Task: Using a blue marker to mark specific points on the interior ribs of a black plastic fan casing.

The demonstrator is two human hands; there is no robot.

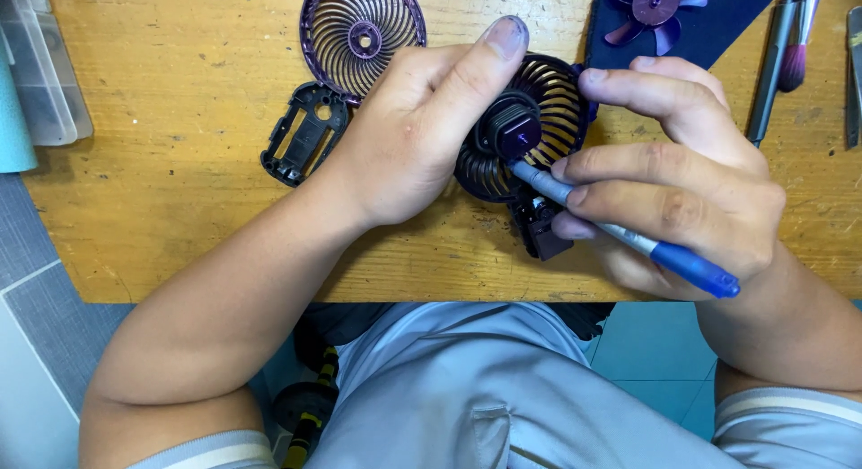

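My left hand [413,132] grips a small dark purple fan body [548,101] with a spiral rear grille, thumb stretched over its top edge. At the grille's centre sits the black motor housing [514,132]. My right hand [673,164] holds a screwdriver [628,240] with a grey shaft and blue handle, its tip pressed against the motor housing. A black base part [540,227] hangs below the grille, partly hidden by my right fingers.
On the wooden table [180,236] lie a loose purple front grille [362,34], a black plastic cover [305,132], purple fan blades [655,11] on a dark blue mat [736,20], and a brush and metal tools [790,47] at the right. A clear plastic box [40,65] stands far left.
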